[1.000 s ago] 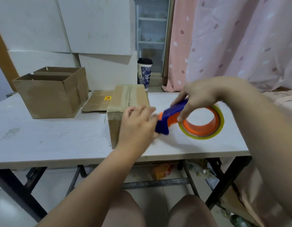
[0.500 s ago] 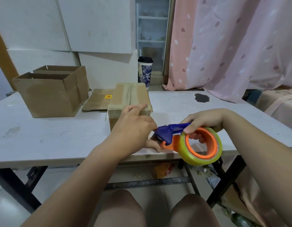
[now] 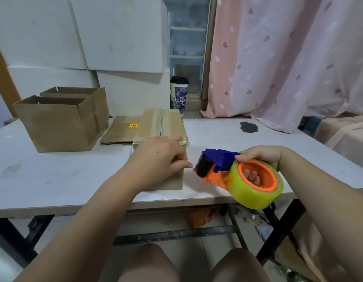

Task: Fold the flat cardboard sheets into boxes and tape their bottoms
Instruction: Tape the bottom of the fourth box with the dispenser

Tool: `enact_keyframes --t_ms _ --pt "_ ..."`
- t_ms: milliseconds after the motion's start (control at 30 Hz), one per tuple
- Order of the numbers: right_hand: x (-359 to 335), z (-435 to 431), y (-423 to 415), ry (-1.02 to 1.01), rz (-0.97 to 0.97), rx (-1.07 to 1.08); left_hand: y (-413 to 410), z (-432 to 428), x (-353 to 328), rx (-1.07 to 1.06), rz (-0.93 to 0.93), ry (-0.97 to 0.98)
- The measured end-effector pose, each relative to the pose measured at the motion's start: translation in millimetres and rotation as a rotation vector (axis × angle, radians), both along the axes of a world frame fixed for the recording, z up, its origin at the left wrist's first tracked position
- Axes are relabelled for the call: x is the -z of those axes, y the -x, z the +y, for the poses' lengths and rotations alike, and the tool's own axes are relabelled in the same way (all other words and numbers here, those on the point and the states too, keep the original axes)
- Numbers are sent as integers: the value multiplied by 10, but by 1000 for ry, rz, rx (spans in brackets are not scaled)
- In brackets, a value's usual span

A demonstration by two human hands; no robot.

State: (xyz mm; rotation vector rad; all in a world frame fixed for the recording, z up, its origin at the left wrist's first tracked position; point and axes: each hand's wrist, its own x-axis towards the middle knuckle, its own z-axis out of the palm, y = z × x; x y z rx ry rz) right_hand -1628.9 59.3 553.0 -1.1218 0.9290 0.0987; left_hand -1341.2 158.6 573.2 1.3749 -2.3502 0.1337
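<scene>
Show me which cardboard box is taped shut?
The brown cardboard box under the left hand: clear tape runs along its top seam. The near left box and far left box stand open.

a white desk [image 3: 54, 180] is carrying a dark stain [image 3: 248, 127] toward its far right. a lidded paper cup [image 3: 179, 94] is standing just behind the desk's far edge, big white blocks [image 3: 115, 33] are stacking up behind the desk's left, a pink curtain [image 3: 288, 58] is hanging behind its right, and an orange packet [image 3: 200, 217] is lying beneath the desk.
</scene>
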Motion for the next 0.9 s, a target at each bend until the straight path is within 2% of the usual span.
enact_keyframes --t_ms 167,300,400,533,700,800,833,900 --pt "29 -23 64 -3 -42 -37 44 54 27 -1 -38 31" --pt "69 -43 84 52 -15 132 83 95 12 7 -115 5" --pt "92 -71 56 143 50 240 85 142 12 73 -105 115" --pt "122 -80 13 142 94 289 291 183 88 -59 -257 217" --pt "180 -132 -14 141 88 398 405 146 180 -164 -137 411" --pt "208 -192 -35 160 98 496 457 121 372 -13 29 573" --pt "210 -209 -42 160 100 520 507 131 426 48 80 523" --pt "211 -234 -56 156 103 547 639 157 519 99 174 222"
